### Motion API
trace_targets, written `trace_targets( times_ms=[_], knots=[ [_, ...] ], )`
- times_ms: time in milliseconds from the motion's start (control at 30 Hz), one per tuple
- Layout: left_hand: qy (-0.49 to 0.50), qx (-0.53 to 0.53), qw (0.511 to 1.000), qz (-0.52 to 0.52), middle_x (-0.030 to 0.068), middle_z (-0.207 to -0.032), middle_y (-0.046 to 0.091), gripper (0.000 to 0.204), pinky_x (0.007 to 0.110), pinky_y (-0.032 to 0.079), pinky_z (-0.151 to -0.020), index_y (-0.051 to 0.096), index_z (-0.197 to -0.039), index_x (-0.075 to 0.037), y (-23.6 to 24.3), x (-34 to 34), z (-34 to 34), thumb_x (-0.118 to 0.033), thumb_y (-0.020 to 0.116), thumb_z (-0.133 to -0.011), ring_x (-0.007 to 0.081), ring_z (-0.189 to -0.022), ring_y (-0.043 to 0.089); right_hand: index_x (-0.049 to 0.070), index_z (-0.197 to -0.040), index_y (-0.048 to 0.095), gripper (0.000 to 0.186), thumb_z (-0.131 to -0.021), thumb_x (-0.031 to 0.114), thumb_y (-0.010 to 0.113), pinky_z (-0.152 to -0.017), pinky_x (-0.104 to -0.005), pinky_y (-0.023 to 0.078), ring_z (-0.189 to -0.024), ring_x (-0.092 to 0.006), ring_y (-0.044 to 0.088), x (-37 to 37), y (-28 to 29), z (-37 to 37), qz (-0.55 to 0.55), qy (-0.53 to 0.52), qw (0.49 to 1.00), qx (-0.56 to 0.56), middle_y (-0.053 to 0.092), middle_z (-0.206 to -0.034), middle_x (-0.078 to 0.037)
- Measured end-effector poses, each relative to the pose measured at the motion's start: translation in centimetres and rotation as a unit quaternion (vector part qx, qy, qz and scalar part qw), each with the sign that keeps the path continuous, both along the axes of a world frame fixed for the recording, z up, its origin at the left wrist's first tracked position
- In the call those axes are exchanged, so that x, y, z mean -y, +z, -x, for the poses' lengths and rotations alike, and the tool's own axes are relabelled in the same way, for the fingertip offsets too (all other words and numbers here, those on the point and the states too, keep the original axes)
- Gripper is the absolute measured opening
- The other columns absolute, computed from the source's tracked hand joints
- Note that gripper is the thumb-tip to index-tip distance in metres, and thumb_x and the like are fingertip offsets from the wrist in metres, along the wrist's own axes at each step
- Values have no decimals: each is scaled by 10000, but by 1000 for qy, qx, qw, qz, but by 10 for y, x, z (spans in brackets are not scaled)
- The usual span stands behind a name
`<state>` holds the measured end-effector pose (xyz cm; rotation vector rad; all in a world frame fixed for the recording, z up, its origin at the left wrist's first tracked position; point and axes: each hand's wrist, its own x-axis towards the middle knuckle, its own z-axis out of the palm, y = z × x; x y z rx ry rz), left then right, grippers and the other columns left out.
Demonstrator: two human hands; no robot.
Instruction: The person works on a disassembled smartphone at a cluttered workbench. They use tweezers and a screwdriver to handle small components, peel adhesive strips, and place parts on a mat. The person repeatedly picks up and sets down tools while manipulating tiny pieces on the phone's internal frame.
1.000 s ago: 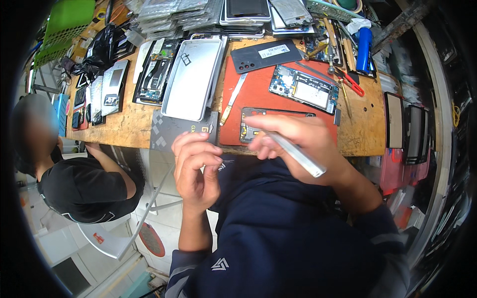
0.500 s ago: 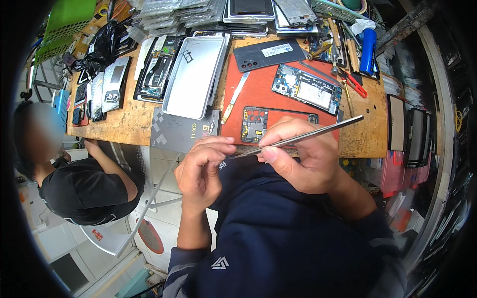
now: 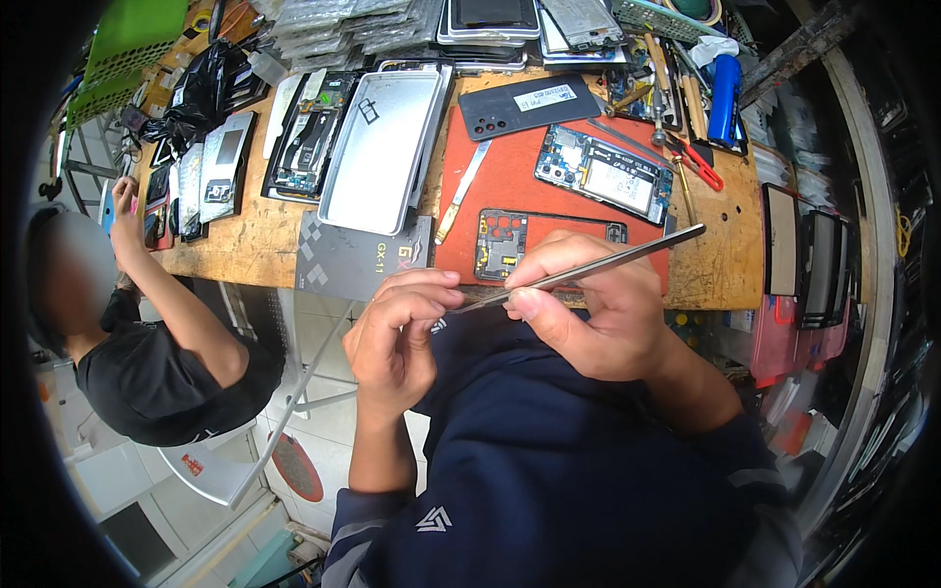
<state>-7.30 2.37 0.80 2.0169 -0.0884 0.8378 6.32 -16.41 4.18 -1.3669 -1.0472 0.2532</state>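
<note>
The right hand (image 3: 598, 314) grips long metal tweezers (image 3: 588, 269) like a pen, so the thin tip can reach something tiny. The tip points at the left hand (image 3: 392, 338), whose fingers are pinched shut close to it. What they pinch is too small to see. Both hands are held up near the chest, just in front of the near edge of the wooden workbench (image 3: 245, 240), likely so the eyes can see the small work well.

An open phone frame (image 3: 510, 240) lies on a red mat (image 3: 510, 181) at the near edge of the bench, just behind the hands, close enough to reach. Farther back on the mat sit an open phone with its circuit board showing (image 3: 603, 181) and a dark phone back cover (image 3: 524, 106). A thin pry tool (image 3: 461, 191) lies along the left edge of the mat. A silver metal tray (image 3: 382, 147) rests beside the mat on the left, and a grey patterned box (image 3: 358, 260) lies at the near edge.

Along the far edge are stacks of phone parts in clear bags (image 3: 333, 20). A blue bottle (image 3: 723, 88) stands near the far right corner, beside red-handled cutters (image 3: 698, 165).

The room is a crowded repair shop with a pale tiled floor. Another person in a black shirt (image 3: 157, 367) sits at the left end of the bench.
</note>
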Motion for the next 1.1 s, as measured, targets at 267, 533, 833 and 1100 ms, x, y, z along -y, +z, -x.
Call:
trace_targets(
  times_ms=[267,533,833,1100],
  knots=[
    [1,-4,1000,9,173,-915,769,57,422,602,-888,607,-995,2,-1,-1,3,30,636,-1035,342,-1006,781,-46,-1076,703,152,-931,-87,720,-679,-292,554,-792,-172,719,-2,-1,1,-6,-5,1000,4,738,-900,-125],
    [7,-2,999,36,170,-887,770,51,426,593,-916,599,-1012,-6,-4,-1,3,18,629,-1046,330,-1007,781,-35,-1058,711,176,-895,-95,734,-653,-309,538,-753,-186,702,2,4,-3,2,-15,1000,28,737,-886,-126],
    [7,-1,999,32,169,-876,770,51,455,578,-962,604,-1012,-14,-4,-1,4,3,630,-1053,331,-1019,779,-29,-1054,712,188,-881,-93,750,-640,-316,535,-736,-201,699,-4,2,0,-6,-16,1000,27,736,-889,-133],
    [30,-20,998,-45,143,-968,711,32,457,534,-986,630,-989,13,3,-11,-11,25,649,-1012,318,-1050,673,-27,-1077,710,170,-918,-83,729,-729,-294,547,-811,-175,698,21,-11,-11,53,-67,995,49,726,-942,-114]
  ],
)
